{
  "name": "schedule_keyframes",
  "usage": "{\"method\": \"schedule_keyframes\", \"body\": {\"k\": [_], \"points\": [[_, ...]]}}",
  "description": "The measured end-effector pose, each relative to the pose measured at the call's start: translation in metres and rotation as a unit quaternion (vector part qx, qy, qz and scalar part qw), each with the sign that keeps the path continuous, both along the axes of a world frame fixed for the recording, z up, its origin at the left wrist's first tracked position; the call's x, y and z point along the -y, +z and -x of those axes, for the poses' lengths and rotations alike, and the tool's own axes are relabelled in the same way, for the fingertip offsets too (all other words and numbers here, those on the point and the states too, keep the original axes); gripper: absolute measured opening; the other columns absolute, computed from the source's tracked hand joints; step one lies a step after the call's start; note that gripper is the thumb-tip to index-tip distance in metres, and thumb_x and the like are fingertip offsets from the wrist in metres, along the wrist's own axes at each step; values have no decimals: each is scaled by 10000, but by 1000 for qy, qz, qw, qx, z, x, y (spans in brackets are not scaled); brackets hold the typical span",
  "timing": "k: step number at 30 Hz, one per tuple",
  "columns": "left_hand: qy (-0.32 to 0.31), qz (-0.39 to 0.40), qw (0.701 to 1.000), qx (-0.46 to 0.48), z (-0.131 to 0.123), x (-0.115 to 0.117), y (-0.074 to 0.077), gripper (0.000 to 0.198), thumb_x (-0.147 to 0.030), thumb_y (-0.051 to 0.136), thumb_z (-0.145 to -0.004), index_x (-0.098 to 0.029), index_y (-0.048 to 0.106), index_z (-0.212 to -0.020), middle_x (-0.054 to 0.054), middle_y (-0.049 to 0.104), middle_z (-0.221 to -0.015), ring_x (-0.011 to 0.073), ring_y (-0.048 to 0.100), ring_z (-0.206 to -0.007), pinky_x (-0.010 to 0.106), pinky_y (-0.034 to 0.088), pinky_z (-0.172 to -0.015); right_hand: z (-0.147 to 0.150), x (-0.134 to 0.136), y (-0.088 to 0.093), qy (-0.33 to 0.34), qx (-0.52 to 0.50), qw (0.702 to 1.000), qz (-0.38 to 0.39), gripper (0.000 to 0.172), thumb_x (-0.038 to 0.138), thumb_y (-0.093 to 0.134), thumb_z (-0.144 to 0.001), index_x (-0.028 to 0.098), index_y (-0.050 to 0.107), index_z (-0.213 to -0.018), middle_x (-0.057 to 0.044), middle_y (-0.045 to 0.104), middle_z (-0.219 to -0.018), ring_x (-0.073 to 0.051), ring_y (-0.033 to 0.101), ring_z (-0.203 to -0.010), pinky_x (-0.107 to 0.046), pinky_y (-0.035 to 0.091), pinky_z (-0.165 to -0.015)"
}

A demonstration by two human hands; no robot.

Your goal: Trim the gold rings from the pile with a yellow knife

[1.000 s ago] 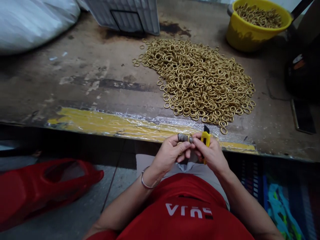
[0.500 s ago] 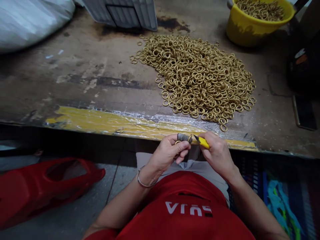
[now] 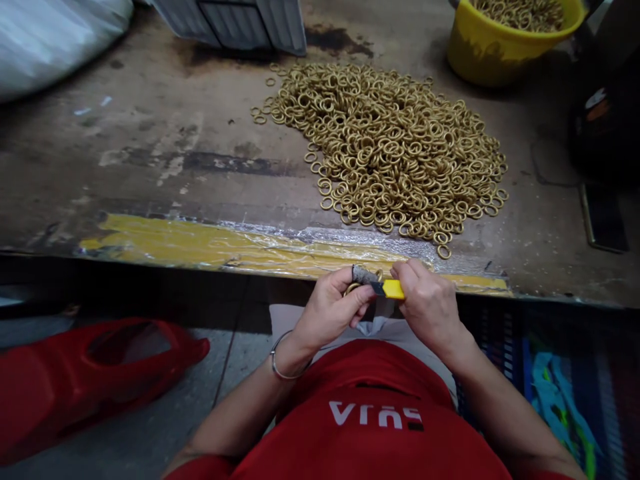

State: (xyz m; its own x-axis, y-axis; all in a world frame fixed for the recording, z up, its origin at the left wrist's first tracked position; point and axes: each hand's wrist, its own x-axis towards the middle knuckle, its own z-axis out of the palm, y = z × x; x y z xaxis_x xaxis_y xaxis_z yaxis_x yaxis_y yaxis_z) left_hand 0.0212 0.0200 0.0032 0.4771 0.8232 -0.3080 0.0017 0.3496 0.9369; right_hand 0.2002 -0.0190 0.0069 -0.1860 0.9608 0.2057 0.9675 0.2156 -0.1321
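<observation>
Just off the table's front edge, my left hand [image 3: 331,303] is closed on brass-coloured rings [image 3: 351,289], with a grey wrap around its index finger. My right hand [image 3: 429,300] grips a yellow cutter [image 3: 393,289] whose dark blade reaches the rings at my left fingertips. Whether the blade touches a ring is too small to tell. Beyond both hands, a large pile of similar rings [image 3: 395,147] is spread over the brown table [image 3: 150,160].
A yellow bucket [image 3: 487,50] of rings stands at the back right, and a grey crate [image 3: 240,23] at the back. A white sack [image 3: 55,40] lies back left, a phone [image 3: 603,219] right. Below left is a red plastic stool [image 3: 100,373].
The cutter has turned and moved left, so its blade now meets the rings at my left fingers. The view has shifted slightly.
</observation>
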Motion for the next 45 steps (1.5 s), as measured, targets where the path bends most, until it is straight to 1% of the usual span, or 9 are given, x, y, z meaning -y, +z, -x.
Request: {"method": "schedule_keyframes", "body": {"k": [6,9,16,23,25,30,34,39,45], "points": [[-128,-110,983,-79,21,10,17,165,-206,656,-839,-157,611,-688,-25,591,-609,90,530,-551,195,435,-535,-60,-2,-6,-161,-4,986,-46,203,116,480,-931,159,675,-965,-85,699,-862,-192,585,-690,-303,354,-619],[-185,-173,951,-178,21,14,-14,179,-255,602,-906,-161,619,-755,17,662,-723,147,614,-690,243,477,-648,-90,3,-11,-158,-73,983,-54,176,241,515,-968,169,674,-951,-89,698,-881,-215,618,-768,-305,408,-686],[-319,-261,787,-459,4,23,-96,232,-258,687,-880,-119,636,-1058,160,751,-946,309,722,-949,375,519,-830,-91,-3,-25,-181,-12,983,22,159,220,544,-936,179,693,-974,-93,667,-946,-202,569,-720,-310,341,-622],[-316,-269,773,-480,6,8,-71,250,-98,410,-935,-122,657,-906,185,731,-817,320,736,-846,400,513,-768,-76,-5,0,-52,-281,956,71,211,301,523,-987,197,614,-827,-30,582,-793,-170,550,-734,-286,399,-683],[-317,-266,793,-447,9,5,-56,226,-113,419,-929,-129,638,-981,148,730,-813,288,728,-828,379,516,-765,-64,-2,11,-3,-358,927,115,245,316,521,-1001,201,598,-799,-5,554,-754,-148,531,-704,-271,402,-668],[-231,-15,969,-81,17,4,-23,150,-228,492,-918,-146,609,-966,73,718,-859,123,629,-600,241,519,-569,-40,0,24,76,-466,854,218,242,323,541,-1003,194,615,-813,15,573,-756,-119,523,-695,-253,407,-661],[-140,120,979,89,18,1,-12,295,-390,702,-839,-135,624,-964,28,675,-731,80,560,-497,166,430,-419,-32,-4,22,125,-481,829,254,221,320,558,-998,192,620,-828,23,565,-750,-115,534,-704,-256,417,-683],[-137,169,968,124,11,2,-9,376,-458,797,-775,-118,637,-809,44,693,-685,51,513,-443,142,380,-370,-23,-3,23,145,-441,861,209,218,283,534,-1005,193,614,-823,7,578,-755,-130,554,-720,-266,437,-695],[-43,112,987,107,1,7,1,321,-387,822,-749,-129,634,-780,-17,622,-611,58,527,-464,161,442,-430,-14,17,22,54,-189,977,85,277,53,469,-871,168,645,-1052,-73,652,-946,-182,617,-791,-290,463,-703]]}}
